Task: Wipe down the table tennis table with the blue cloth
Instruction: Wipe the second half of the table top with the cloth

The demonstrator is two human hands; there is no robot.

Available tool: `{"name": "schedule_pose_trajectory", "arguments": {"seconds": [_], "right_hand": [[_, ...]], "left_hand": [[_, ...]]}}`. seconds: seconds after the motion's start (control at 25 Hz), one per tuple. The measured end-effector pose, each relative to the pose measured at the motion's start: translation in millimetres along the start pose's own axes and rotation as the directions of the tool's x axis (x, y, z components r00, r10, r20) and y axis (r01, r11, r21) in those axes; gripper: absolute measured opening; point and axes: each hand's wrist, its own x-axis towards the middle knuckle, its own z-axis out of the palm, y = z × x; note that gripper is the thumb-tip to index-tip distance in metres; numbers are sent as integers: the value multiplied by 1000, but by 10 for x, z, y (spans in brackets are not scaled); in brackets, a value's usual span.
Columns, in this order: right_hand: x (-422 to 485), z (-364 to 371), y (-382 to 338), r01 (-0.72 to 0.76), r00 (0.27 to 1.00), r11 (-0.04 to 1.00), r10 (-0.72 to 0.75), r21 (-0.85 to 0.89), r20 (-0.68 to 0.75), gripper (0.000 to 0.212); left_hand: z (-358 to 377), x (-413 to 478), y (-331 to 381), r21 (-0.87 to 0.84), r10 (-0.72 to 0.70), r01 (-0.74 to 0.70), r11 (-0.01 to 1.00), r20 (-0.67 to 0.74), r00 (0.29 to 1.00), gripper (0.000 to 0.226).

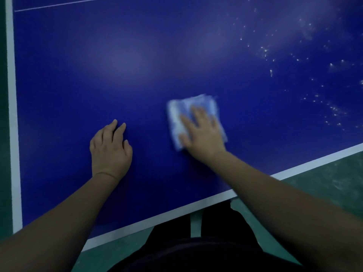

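**Wiping under way, speckled right side still to do**

The right hand [202,132] presses flat, fingers spread, on the folded blue cloth [194,118], near the tabletop's [78,75] near edge. The left hand [111,148] rests on the surface, fingers loosely bent, holding nothing. White specks [275,54] cover the far right area, so much apparently remains; the left part looks clean.

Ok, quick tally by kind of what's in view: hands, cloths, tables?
Bare hands: 2, the left hand and the right hand
Folded light-blue cloth: 1
Dark-blue table tennis table: 1
Total: 4
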Motion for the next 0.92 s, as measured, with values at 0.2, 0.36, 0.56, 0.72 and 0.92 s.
{"name": "schedule_pose_trajectory", "arguments": {"seconds": [0.2,0.36,0.56,0.72,0.92], "right_hand": [[176,-130,585,-77,994,994,71,-75,-82,55],[26,-536,1729,-531,847,846,532,-38,-3,58],[-459,-231,478,-252,968,967,252,-45,8,64],[-260,91,-524,284,950,958,-287,46,120,57],[1013,-107,286,-86,995,992,91,-89,47,58]], "left_hand": [[-3,7,0,9,-12,12,1000,23,1000,47],[-10,11,-2,8,11,-11,1000,12,1000,46],[-41,15,21,5,-6,5,1000,23,1000,46],[-47,0,20,-49,-25,25,998,10,1000,46],[-59,14,1,-55,-59,60,997,6,998,44]]}}
